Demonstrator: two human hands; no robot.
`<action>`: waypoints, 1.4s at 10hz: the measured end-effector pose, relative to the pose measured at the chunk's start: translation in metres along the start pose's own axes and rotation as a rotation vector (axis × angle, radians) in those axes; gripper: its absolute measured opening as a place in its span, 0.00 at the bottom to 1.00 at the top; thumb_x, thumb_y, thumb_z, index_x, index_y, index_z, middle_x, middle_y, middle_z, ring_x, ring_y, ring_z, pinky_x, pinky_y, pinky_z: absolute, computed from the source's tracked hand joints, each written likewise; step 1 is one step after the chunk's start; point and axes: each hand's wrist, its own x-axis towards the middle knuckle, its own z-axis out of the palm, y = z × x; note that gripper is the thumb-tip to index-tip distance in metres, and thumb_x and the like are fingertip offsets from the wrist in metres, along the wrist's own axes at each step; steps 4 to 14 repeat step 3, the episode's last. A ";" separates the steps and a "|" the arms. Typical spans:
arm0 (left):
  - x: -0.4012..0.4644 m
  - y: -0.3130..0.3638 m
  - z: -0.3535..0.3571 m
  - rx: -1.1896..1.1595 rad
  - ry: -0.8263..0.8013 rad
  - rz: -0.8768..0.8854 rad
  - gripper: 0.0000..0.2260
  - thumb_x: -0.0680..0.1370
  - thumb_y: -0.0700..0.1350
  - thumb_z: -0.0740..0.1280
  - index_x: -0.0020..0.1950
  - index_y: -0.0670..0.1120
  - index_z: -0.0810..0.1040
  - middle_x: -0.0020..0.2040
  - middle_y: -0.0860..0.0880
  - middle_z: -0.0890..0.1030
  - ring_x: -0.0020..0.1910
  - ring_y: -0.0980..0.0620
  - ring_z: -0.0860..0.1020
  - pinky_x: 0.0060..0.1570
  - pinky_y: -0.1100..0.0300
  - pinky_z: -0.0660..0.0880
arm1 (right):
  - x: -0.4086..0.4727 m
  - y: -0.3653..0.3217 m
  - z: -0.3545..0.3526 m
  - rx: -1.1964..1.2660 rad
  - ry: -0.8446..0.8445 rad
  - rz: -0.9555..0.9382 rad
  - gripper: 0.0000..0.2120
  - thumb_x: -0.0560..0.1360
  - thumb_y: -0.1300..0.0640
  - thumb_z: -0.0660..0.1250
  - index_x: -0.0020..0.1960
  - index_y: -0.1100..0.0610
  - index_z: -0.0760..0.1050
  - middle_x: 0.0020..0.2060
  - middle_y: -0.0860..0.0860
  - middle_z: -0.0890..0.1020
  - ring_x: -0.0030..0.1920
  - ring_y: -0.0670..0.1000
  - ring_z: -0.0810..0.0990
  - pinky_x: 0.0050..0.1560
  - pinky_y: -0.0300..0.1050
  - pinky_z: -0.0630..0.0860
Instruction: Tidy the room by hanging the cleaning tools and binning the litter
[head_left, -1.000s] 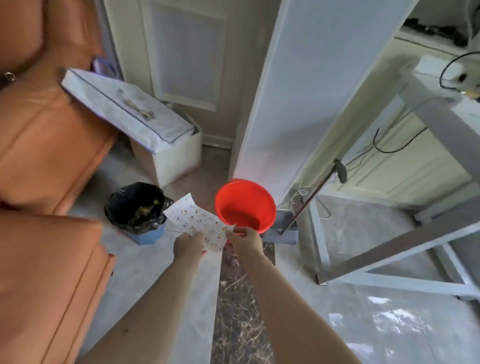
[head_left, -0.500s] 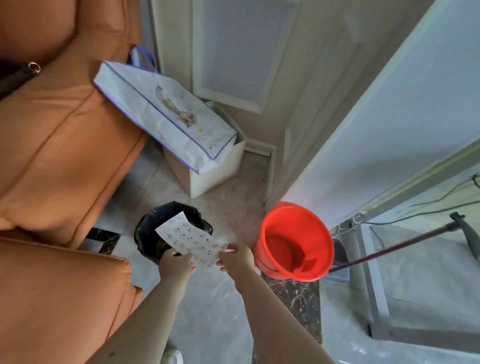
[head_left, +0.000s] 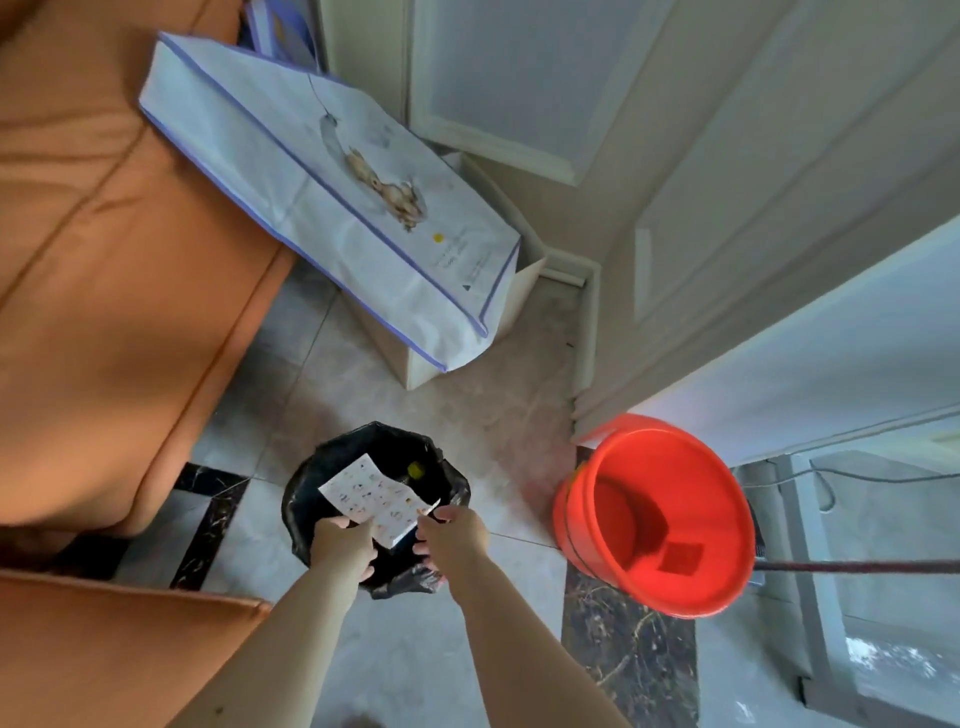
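Both hands pinch the sheet (head_left: 376, 498) over the bin (head_left: 306, 499): left hand (head_left: 343, 543) at its near edge, right hand (head_left: 454, 532) at its corner. Bin's near rim hidden; prints too small to read.

You have no text here that can be read. The sheet (head_left: 376, 498) carries rows of small coloured pictures, too small to make out. The white bag (head_left: 332, 208) bears faint grey print beside a yellow dot, blurred beyond reading.
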 end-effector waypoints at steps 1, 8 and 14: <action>0.012 0.000 0.001 0.067 0.004 -0.016 0.21 0.80 0.39 0.61 0.73 0.38 0.65 0.63 0.37 0.73 0.56 0.40 0.75 0.52 0.50 0.74 | 0.006 -0.002 0.000 -0.009 -0.043 0.013 0.14 0.77 0.59 0.62 0.62 0.56 0.74 0.56 0.56 0.82 0.54 0.56 0.83 0.58 0.50 0.79; -0.005 0.009 0.020 0.087 -0.065 -0.040 0.17 0.80 0.34 0.60 0.69 0.36 0.69 0.60 0.36 0.76 0.62 0.38 0.76 0.58 0.46 0.74 | -0.003 -0.005 -0.024 0.119 -0.061 -0.026 0.07 0.77 0.60 0.59 0.46 0.54 0.76 0.35 0.49 0.77 0.36 0.48 0.79 0.40 0.43 0.74; -0.005 0.009 0.020 0.087 -0.065 -0.040 0.17 0.80 0.34 0.60 0.69 0.36 0.69 0.60 0.36 0.76 0.62 0.38 0.76 0.58 0.46 0.74 | -0.003 -0.005 -0.024 0.119 -0.061 -0.026 0.07 0.77 0.60 0.59 0.46 0.54 0.76 0.35 0.49 0.77 0.36 0.48 0.79 0.40 0.43 0.74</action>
